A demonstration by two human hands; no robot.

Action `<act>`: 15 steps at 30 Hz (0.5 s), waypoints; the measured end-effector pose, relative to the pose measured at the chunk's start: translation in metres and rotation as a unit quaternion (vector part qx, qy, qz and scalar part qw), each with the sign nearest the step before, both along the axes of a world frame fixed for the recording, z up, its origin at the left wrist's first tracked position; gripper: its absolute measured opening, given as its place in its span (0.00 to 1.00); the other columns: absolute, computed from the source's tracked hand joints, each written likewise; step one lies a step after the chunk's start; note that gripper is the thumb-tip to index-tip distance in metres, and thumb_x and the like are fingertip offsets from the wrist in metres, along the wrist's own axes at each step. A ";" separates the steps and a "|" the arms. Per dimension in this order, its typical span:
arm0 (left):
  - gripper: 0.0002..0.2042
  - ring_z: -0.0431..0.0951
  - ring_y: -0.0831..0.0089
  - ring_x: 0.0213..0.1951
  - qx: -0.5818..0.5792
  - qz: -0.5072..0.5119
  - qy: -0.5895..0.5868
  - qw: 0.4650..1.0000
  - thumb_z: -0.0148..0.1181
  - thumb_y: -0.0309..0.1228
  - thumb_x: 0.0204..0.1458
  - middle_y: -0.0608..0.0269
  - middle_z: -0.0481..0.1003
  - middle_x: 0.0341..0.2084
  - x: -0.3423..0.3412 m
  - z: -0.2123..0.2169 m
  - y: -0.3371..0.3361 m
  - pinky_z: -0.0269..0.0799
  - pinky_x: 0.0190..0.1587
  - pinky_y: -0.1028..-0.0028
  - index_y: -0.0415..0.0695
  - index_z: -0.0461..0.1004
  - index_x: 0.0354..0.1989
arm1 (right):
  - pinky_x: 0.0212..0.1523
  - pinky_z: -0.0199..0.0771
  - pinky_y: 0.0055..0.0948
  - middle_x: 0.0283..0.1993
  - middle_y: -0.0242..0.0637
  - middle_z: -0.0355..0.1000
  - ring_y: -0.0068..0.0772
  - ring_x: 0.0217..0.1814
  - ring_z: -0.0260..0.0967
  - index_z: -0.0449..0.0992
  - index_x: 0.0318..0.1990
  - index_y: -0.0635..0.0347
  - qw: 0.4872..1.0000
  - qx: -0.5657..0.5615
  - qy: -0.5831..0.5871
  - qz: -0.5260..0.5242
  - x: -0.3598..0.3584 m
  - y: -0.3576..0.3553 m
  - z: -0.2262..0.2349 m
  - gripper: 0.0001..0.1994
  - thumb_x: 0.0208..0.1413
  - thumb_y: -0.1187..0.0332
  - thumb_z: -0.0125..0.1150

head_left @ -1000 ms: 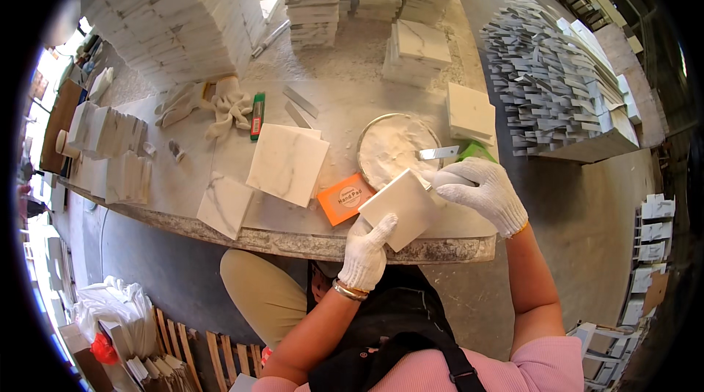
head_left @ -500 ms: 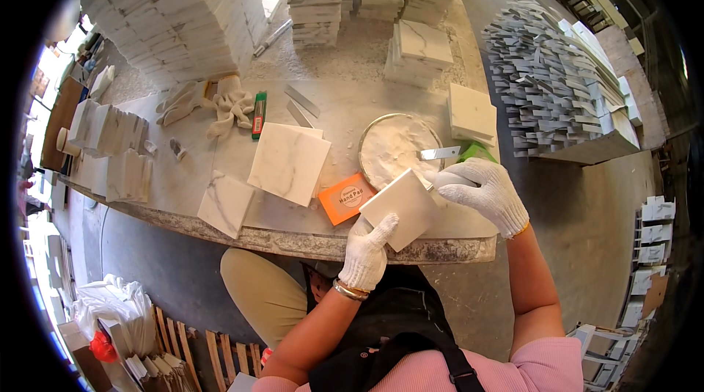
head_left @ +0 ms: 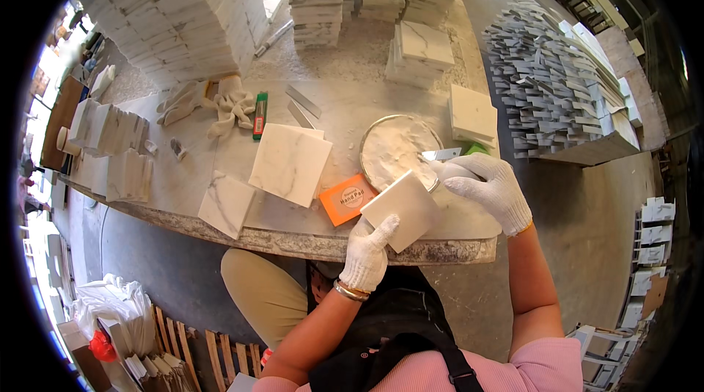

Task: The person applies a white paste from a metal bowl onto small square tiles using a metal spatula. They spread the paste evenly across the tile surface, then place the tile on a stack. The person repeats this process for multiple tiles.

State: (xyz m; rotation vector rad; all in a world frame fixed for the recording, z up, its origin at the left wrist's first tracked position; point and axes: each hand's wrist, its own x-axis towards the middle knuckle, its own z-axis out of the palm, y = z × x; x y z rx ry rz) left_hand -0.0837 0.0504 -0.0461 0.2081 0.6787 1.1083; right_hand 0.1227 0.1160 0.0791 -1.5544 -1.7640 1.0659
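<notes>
In my left hand (head_left: 368, 249), which wears a white knit glove, a square white tile (head_left: 402, 211) is gripped by its near left corner and held tilted above the table's front edge. My right hand (head_left: 485, 188), gloved too, is closed just beyond the tile's right edge, its fingers pinched together; what they hold, if anything, is hidden. Right behind it, a putty knife (head_left: 442, 154) rests with its metal blade over a round bowl (head_left: 364, 144) of white paste (head_left: 398, 148). Part of its green handle shows above my right hand.
Left of the bowl lie an orange box (head_left: 347, 200), white veined tiles (head_left: 290, 165), a green narrow box (head_left: 260, 115), metal strips (head_left: 303, 101) and spare gloves (head_left: 231, 104). Tall tile stacks (head_left: 172, 18) stand at the back. A block of stacked strips (head_left: 543, 80) stands right of the table.
My right hand has shifted slightly, lifting away from the tile's edge and covering more of the putty knife's green handle. The left hand and tile stay nearly still.
</notes>
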 end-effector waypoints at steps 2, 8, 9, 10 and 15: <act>0.24 0.74 0.68 0.56 -0.008 -0.004 0.000 1.000 0.61 0.24 0.59 0.58 0.74 0.56 -0.001 0.004 0.001 0.70 0.60 0.68 0.36 0.66 0.64 | 0.50 0.73 0.26 0.44 0.37 0.80 0.24 0.46 0.75 0.82 0.46 0.65 0.999 -0.004 0.002 -0.037 -0.002 0.005 0.010 0.15 0.53 0.66 0.68; 0.23 0.75 0.70 0.55 0.011 0.011 0.004 1.000 0.61 0.24 0.59 0.59 0.75 0.54 0.001 -0.002 0.000 0.71 0.58 0.69 0.35 0.67 0.63 | 0.50 0.74 0.27 0.42 0.35 0.79 0.23 0.46 0.74 0.80 0.47 0.64 0.991 -0.004 0.115 -0.069 -0.011 0.053 0.020 0.16 0.53 0.66 0.69; 0.23 0.74 0.71 0.55 0.014 0.009 0.006 1.000 0.62 0.24 0.59 0.59 0.75 0.54 0.000 -0.005 -0.001 0.69 0.59 0.71 0.35 0.67 0.63 | 0.49 0.74 0.28 0.43 0.34 0.78 0.24 0.44 0.74 0.80 0.48 0.62 0.997 0.057 0.034 -0.029 -0.008 0.070 0.012 0.17 0.53 0.63 0.70; 0.23 0.74 0.71 0.55 0.011 0.009 0.006 1.000 0.62 0.24 0.59 0.60 0.75 0.54 -0.001 -0.006 -0.001 0.69 0.59 0.71 0.35 0.68 0.62 | 0.50 0.74 0.28 0.43 0.33 0.78 0.25 0.44 0.74 0.81 0.48 0.61 0.997 0.074 0.014 -0.018 -0.009 0.084 0.005 0.17 0.54 0.63 0.70; 0.22 0.75 0.72 0.54 0.009 0.008 -0.006 1.000 0.62 0.24 0.59 0.60 0.76 0.53 0.001 -0.009 -0.002 0.69 0.59 0.71 0.35 0.69 0.61 | 0.49 0.73 0.29 0.37 0.32 0.78 0.27 0.45 0.74 0.82 0.45 0.57 0.999 0.036 -0.034 0.004 -0.039 0.131 -0.015 0.19 0.50 0.54 0.72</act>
